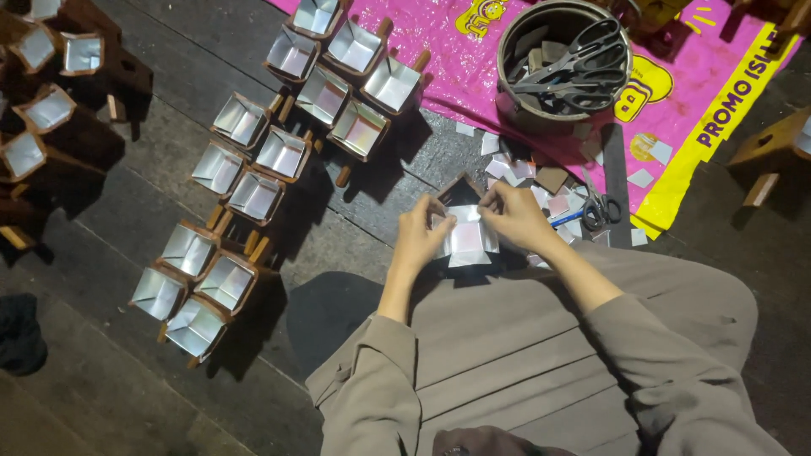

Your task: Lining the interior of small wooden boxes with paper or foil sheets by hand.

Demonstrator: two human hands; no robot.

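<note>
Head view: left hand point(420, 232) and right hand point(514, 215) pinch a foil-lined wooden box point(466, 230) between fingertips. Finished lined boxes point(253, 196) lie left of it; a scissors-filled pot point(562, 63) sits beyond.

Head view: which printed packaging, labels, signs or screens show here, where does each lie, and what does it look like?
Printed plastic sheet: spread flat on the dark wooden floor at top right, under the round tin of scissors; bright pink with yellow lettering and a yellow round emblem.
Yellow band: runs diagonally along the sheet's right edge; dark lettering on yellow.
No screens, signs or boxed packages visible.
</note>
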